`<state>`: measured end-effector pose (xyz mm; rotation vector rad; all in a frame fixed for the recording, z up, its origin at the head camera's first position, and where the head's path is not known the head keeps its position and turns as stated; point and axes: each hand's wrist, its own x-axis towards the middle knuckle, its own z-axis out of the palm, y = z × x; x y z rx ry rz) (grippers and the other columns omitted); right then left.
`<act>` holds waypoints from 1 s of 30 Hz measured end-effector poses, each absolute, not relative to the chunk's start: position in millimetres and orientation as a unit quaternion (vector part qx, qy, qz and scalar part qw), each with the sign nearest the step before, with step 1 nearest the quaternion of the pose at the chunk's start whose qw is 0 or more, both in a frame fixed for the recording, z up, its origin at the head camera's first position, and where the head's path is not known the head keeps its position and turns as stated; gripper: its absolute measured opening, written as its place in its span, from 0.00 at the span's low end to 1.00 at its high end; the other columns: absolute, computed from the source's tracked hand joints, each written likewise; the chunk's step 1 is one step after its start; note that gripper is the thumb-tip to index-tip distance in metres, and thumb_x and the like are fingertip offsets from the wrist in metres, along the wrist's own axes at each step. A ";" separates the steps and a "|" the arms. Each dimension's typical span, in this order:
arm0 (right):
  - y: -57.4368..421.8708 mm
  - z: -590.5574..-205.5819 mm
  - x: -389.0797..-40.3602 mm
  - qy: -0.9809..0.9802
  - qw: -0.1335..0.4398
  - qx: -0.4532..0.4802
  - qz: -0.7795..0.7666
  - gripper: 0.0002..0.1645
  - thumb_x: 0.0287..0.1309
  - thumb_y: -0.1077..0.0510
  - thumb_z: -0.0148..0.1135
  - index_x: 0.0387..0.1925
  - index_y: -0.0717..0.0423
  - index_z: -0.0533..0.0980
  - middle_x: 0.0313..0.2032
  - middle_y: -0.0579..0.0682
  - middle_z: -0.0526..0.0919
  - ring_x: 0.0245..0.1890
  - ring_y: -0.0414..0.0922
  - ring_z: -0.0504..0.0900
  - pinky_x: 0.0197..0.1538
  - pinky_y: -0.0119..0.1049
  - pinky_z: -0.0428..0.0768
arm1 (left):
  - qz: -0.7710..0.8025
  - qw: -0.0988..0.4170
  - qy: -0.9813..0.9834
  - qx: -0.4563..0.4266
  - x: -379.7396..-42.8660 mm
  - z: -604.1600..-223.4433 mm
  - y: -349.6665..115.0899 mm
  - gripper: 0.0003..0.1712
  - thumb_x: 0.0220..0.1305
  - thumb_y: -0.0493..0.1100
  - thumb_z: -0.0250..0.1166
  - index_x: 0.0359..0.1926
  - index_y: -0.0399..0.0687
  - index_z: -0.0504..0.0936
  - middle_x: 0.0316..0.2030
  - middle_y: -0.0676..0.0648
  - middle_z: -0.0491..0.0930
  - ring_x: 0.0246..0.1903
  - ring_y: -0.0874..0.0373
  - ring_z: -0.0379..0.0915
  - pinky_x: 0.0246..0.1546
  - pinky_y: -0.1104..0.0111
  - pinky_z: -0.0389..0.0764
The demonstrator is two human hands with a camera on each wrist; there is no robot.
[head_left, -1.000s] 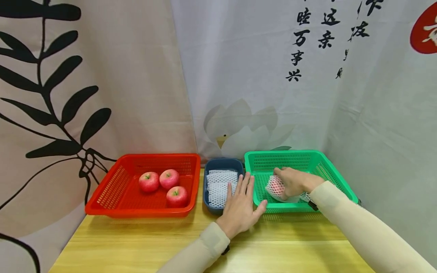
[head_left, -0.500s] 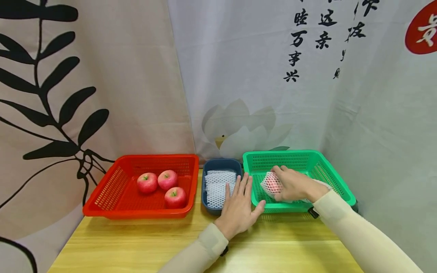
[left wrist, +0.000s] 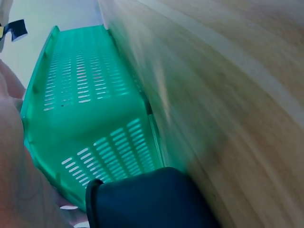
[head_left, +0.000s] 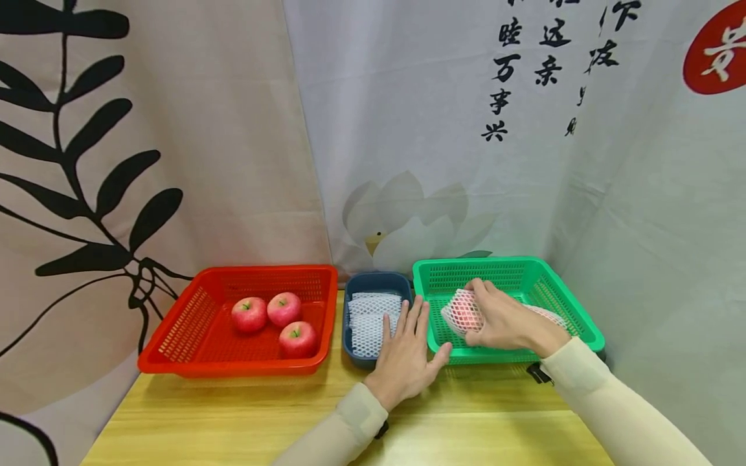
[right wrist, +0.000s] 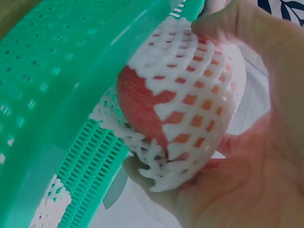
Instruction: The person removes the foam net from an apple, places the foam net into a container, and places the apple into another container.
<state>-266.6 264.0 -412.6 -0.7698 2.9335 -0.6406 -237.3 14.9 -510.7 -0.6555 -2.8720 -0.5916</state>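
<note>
The right hand [head_left: 513, 321] grasps an apple [head_left: 462, 312] sleeved in white foam netting at the green perforated basket [head_left: 519, 279]. The left hand [head_left: 406, 358], unclenched with fingers spread, lies across the adjoining edges of basket and navy bin [head_left: 379, 280], the latter holding foam nets [head_left: 372, 318].

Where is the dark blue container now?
In the head view, the dark blue container sits between the red basket, left, and the green basket, right.

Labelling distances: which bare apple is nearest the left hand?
The front-right apple in the red basket: it lies closest to the left hand. The other two apples sit farther back in that basket.
</note>
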 end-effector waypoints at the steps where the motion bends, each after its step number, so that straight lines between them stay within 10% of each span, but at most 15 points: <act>1: 263.9 -412.6 -265.4 0.946 0.018 -0.250 -0.206 0.50 0.56 0.53 0.83 0.74 0.63 0.68 0.51 0.56 0.81 0.39 0.44 0.78 0.38 0.34 0.80 | -0.197 0.065 -0.954 -0.218 -237.3 -510.2 14.3 0.56 0.89 0.80 0.37 0.97 0.51 0.44 0.97 0.43 0.44 0.97 0.39 0.39 0.90 0.22 0.51; 30: 254.6 -415.3 -234.5 0.941 -0.042 -0.268 -0.202 0.55 0.56 0.48 0.83 0.82 0.55 0.70 0.60 0.52 0.81 0.51 0.43 0.79 0.54 0.45 0.86 | -0.234 0.068 -0.940 -0.239 -234.6 -499.1 -15.6 0.50 0.90 0.72 0.53 0.96 0.54 0.53 0.98 0.48 0.42 0.96 0.35 0.43 0.90 0.24 0.53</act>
